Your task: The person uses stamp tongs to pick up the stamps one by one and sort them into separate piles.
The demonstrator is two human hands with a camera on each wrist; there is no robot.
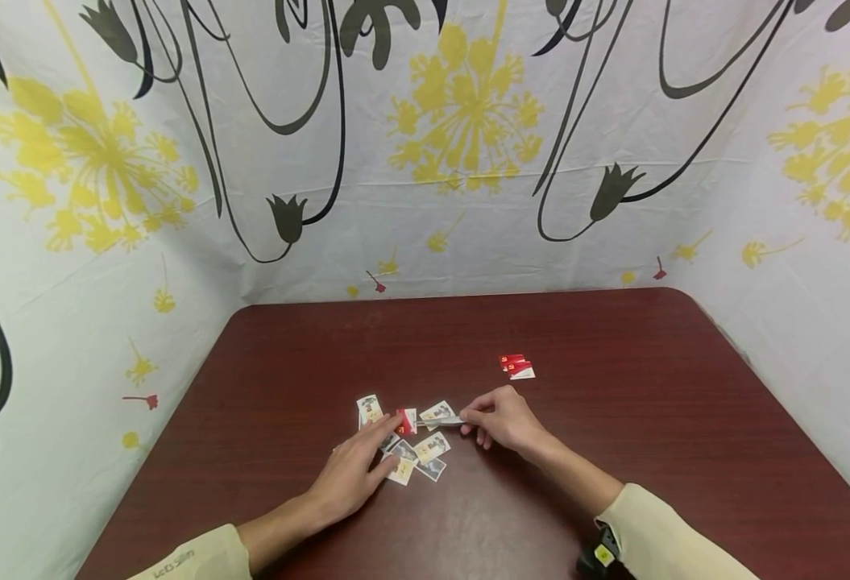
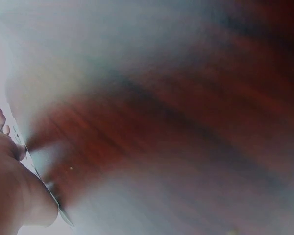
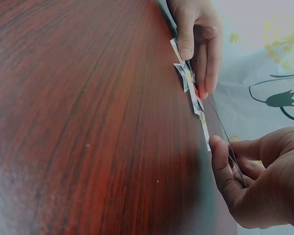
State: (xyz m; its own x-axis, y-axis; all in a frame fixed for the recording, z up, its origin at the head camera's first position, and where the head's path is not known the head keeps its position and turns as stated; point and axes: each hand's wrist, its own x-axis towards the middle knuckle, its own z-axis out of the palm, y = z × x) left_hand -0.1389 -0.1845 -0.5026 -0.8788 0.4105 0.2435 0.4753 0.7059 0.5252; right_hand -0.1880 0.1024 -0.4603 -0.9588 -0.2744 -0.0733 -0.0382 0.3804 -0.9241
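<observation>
Right hand (image 1: 507, 420) pinches slim silver metal tweezers (image 1: 442, 421), tips at 3 o'clock of small red-and-white paper rectangle (image 1: 411, 419). Left hand (image 1: 355, 466), fingers extended over cream-and-grey paper pieces (image 1: 433, 447), likely steadying them. Overlapping red-and-white slips (image 1: 517, 367) apart at 2 o'clock.

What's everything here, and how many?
table: one, reddish brown, centre
patterned cloth: count unclear, white, yellow and grey, behind table
pale cards: several, white, yellow and grey, on table
red card: one, red and white, among them
tweezers: one pair, silvery, tips beside red card
red pieces: about three, red and white, farther back
gadget: one, black and yellow, lower right
sleeves: two, pale yellow, bottom
left fingers: one hand's, on pale cards
right fingers: one hand's, gripping tweezers
</observation>
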